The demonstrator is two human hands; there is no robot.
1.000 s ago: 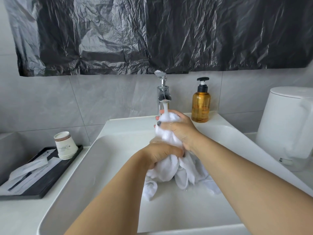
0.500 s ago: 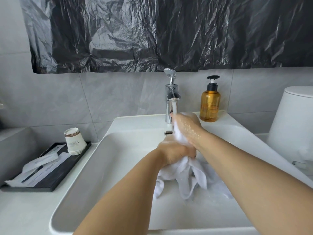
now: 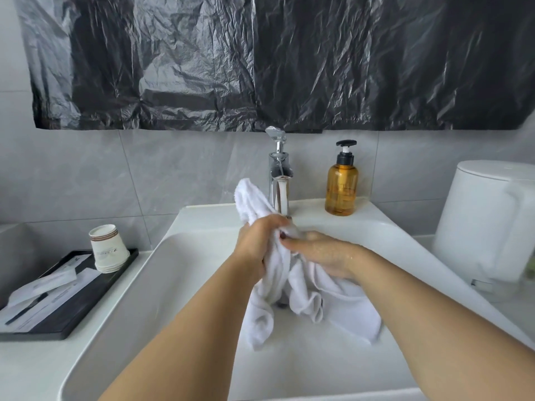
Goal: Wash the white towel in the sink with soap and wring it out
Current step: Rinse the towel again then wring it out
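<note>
Head view: the soft white cloth towel has come out from under the shiny metal tap since a moment ago; the left hand grips its top, the right hand pinches a fold, both over the white sink; rubbing goes on, wringing waits; the amber soap bottle stands near.
</note>
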